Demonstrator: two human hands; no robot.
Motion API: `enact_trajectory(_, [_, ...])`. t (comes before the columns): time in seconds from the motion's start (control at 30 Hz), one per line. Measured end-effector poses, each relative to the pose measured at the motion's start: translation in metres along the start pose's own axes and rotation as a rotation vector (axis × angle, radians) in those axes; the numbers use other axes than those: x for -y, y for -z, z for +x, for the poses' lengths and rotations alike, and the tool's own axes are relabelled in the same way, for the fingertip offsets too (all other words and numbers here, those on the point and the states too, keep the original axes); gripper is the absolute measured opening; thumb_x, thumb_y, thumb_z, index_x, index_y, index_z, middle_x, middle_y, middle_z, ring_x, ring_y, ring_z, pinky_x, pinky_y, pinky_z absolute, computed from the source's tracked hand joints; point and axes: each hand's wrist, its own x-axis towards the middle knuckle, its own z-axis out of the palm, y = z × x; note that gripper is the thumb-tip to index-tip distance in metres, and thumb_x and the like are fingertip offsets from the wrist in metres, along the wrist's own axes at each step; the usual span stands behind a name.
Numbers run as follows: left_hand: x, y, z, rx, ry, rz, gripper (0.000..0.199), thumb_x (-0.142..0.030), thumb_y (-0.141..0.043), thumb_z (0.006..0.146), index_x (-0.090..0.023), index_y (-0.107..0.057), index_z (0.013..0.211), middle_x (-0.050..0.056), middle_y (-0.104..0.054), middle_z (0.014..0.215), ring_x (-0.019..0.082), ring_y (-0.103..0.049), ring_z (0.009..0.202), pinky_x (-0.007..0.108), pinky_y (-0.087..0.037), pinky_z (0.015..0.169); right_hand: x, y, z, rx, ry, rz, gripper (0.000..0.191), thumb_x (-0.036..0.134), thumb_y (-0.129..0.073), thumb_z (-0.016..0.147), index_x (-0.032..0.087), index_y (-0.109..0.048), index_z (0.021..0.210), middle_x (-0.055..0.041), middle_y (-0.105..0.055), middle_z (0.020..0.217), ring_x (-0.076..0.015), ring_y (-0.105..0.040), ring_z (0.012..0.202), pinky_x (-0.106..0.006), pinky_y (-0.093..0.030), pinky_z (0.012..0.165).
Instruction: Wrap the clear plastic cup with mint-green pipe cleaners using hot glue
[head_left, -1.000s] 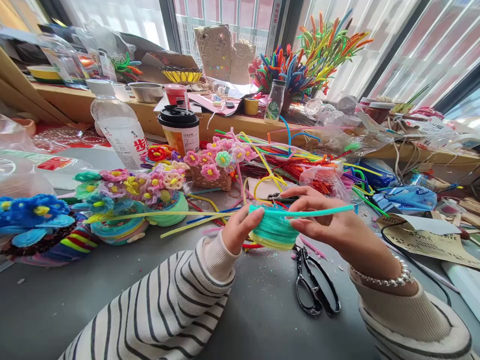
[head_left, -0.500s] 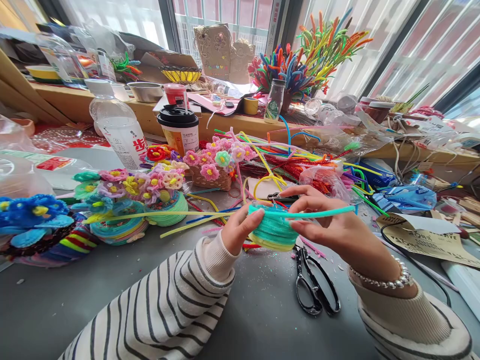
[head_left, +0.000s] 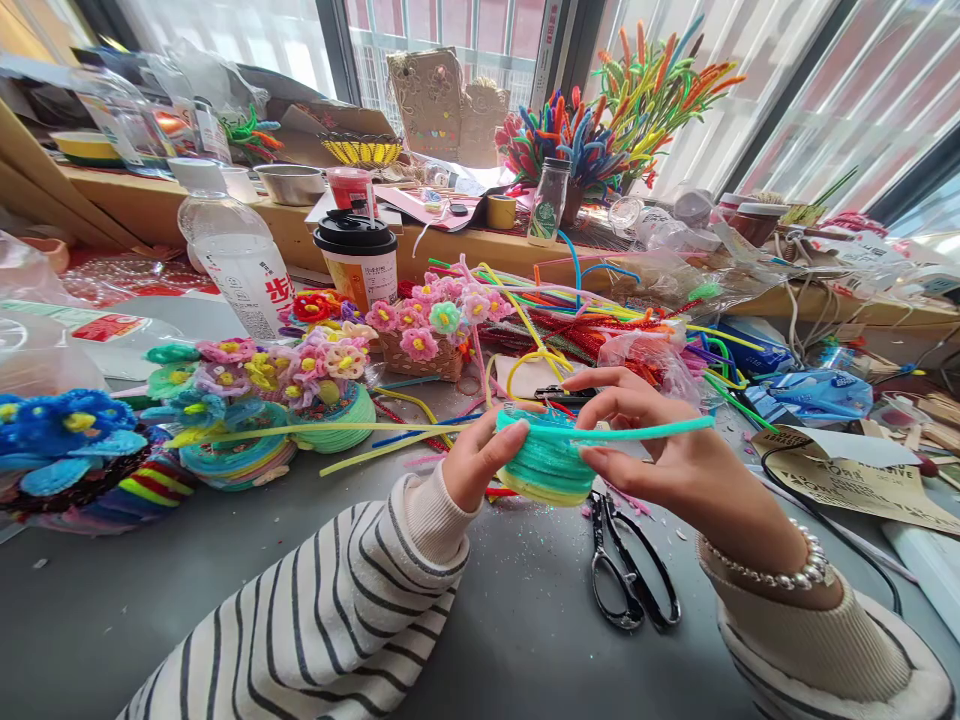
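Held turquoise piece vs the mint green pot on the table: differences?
Colour: the turquoise piece has pale yellow coils at its base; the mint green pot shows mint coils.
Place: the turquoise piece is in the left hand; the mint green pot sits on the table.
Top: flowers crowd above the mint green pot; none show on the turquoise piece.
Shared: both have coils stacked in rounds.

Mid-frame, the round teal-and-yellow coil of fuzzy stems [head_left: 544,468] looks soft and furry. At lower right, the black looped scissors [head_left: 631,583] look shiny. At upper left, the tall clear plastic bottle [head_left: 234,262] looks smooth.
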Motion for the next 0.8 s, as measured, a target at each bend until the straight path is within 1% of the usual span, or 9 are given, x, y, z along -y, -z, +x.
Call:
enact_trajectory(0.33, [0.0020, 0.0006, 0.0001, 0.008, -0.011, 0.000, 0.060, -0.060, -0.057, 0.062, -0.016, -0.059, 0.103, 0.006, -0.065, 0.096, 0.025, -0.057, 0.092, 0.033, -0.042, 0.080, 0.0000, 0.0001, -0.0008, -0.007, -0.002, 0.007, 0.007, 0.024, -0.062, 0.068, 0.021, -0.058, 0.074, -0.0063, -0.052, 0.112, -0.0216, -0.048, 0.109, -0.039, -0.037, 0.094])
enact_trajectory(0.6, [0.0011, 0.0011, 0.0003, 0.007, 0.000, -0.008, 0.060, -0.060, -0.058, 0.061, -0.015, -0.059, 0.102, 0.007, -0.065, 0.095, 0.026, -0.057, 0.091, 0.034, -0.041, 0.080, 0.0011, -0.0005, -0.0001, 0.010, -0.027, 0.015, 0.008, 0.021, -0.062, 0.068, 0.021, -0.058, 0.075, -0.0057, -0.051, 0.113, -0.0204, -0.050, 0.107, -0.038, -0.038, 0.093])
enact_trajectory(0.8, [0.0022, 0.0016, 0.0006, 0.006, 0.001, -0.009, 0.059, -0.060, -0.058, 0.062, -0.015, -0.058, 0.101, 0.006, -0.064, 0.093, 0.026, -0.056, 0.092, 0.034, -0.040, 0.081, -0.0004, -0.0007, 0.0002, 0.006, -0.015, 0.003, 0.007, 0.022, -0.062, 0.068, 0.021, -0.058, 0.074, -0.0057, -0.052, 0.112, -0.0204, -0.050, 0.107, -0.038, -0.039, 0.092])
